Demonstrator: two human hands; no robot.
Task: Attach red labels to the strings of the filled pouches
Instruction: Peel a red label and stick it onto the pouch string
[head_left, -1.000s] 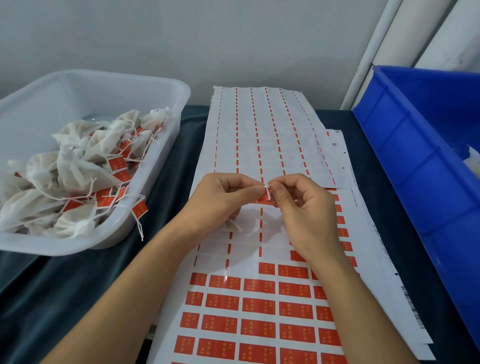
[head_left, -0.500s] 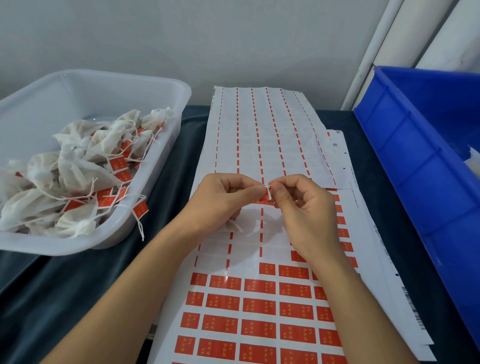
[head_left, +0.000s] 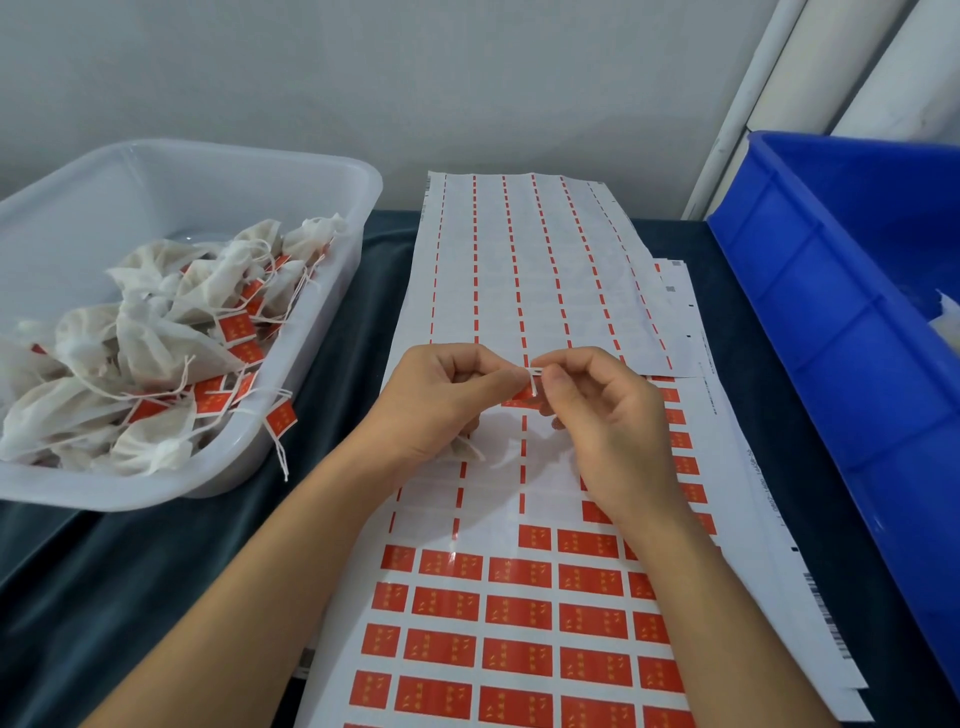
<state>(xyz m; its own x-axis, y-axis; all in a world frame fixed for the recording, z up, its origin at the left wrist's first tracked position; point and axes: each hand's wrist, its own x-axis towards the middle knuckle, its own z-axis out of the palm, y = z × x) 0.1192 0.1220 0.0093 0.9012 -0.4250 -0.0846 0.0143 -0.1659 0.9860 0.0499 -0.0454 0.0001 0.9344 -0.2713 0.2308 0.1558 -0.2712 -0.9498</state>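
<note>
While both thumbs and forefingers pinch together, the left hand (head_left: 447, 400) and right hand (head_left: 597, 410) grip a red label (head_left: 519, 401) folded around a white string (head_left: 535, 378) above the label sheet (head_left: 519, 613); its pouch (head_left: 465, 448) peeks below the left palm. Next, probably press it flat, then drop it in the white tub (head_left: 291, 415) at the table's (head_left: 78, 597) left edge, opposite the blue crate (head_left: 831, 322).
</note>
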